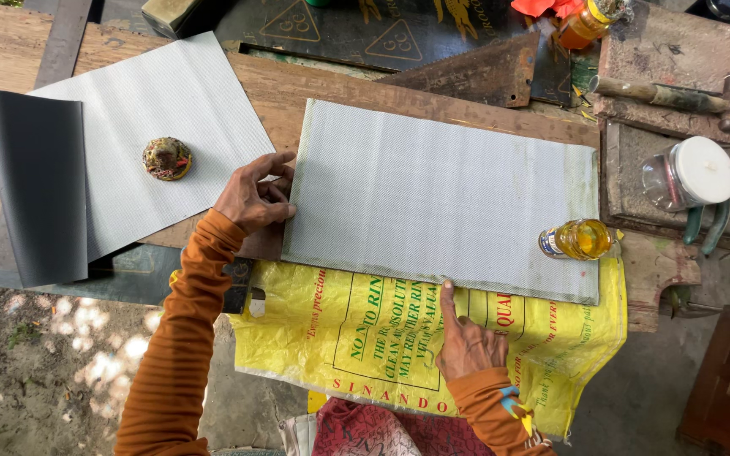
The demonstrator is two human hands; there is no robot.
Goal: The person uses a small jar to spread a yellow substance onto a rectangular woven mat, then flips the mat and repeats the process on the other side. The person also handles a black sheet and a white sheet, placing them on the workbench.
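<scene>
The grey woven rectangular sheet [441, 198] already lies flat on the wooden surface [10, 51], left hand [251, 198] pressing its left edge with fingers spread, right hand [466, 342] touching its near edge with one extended forefinger, nothing gripped.

Outdoors, in dappled daylight. Bare sandy ground [52, 338] with scattered leaves at lower left, patches of sun across it. Rough wooden workbench [314, 89] of worn, stained planks. Dark wooden stool [724, 380] at lower right, on grey dirt.
</scene>
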